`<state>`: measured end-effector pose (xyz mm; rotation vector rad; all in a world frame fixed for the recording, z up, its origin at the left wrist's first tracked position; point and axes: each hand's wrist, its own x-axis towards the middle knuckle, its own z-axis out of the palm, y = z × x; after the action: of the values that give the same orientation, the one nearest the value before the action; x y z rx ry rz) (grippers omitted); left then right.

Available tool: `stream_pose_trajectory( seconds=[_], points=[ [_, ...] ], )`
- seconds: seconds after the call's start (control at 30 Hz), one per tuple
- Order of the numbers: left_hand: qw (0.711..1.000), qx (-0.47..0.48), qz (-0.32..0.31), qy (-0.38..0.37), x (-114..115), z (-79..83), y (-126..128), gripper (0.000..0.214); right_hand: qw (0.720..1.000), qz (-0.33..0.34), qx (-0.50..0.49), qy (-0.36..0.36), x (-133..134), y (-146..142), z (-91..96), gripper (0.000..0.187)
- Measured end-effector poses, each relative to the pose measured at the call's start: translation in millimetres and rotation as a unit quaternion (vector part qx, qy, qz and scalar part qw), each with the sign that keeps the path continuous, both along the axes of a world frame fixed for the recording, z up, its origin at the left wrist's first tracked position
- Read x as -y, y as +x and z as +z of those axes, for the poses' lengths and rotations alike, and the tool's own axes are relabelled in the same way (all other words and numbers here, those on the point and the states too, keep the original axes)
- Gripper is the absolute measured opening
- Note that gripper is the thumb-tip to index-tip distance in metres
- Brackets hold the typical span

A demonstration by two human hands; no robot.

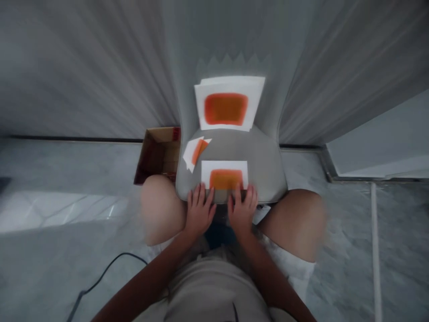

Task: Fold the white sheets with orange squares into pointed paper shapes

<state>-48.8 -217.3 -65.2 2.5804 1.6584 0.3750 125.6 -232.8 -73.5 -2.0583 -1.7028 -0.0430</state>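
Note:
A white sheet of paper (225, 178) with an orange rectangle on it lies on the grey chair seat (264, 174), near the front edge. My left hand (198, 210) rests at the sheet's lower left corner, fingers stretched out and flat. At the lower right corner my right hand (242, 208) lies the same way, fingers spread. Neither hand grips anything. A smaller white and orange paper piece (195, 153), apparently folded, sits to the left on the seat. Against the chair's backrest lean larger white sheets (256, 100), the front one bearing an orange rectangle.
An open cardboard box (152, 154) stands on the floor left of the chair. Grey curtains (100, 67) hang behind. A dark cable (103, 270) runs over the marbled floor at lower left. My knees flank the seat.

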Motion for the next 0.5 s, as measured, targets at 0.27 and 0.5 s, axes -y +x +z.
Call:
stream_pose_trajectory(
  seconds=[0.27,0.5],
  points=[
    [0.999,0.015,0.024,0.021,4,1.8,10,0.060,0.988,0.153,0.024,-0.012,-5,-3,-2.9,0.051],
    [0.998,0.047,0.020,0.026,3,3.7,8,0.058,0.999,0.015,0.030,0.016,5,41,-10.5,0.052]
  ],
)
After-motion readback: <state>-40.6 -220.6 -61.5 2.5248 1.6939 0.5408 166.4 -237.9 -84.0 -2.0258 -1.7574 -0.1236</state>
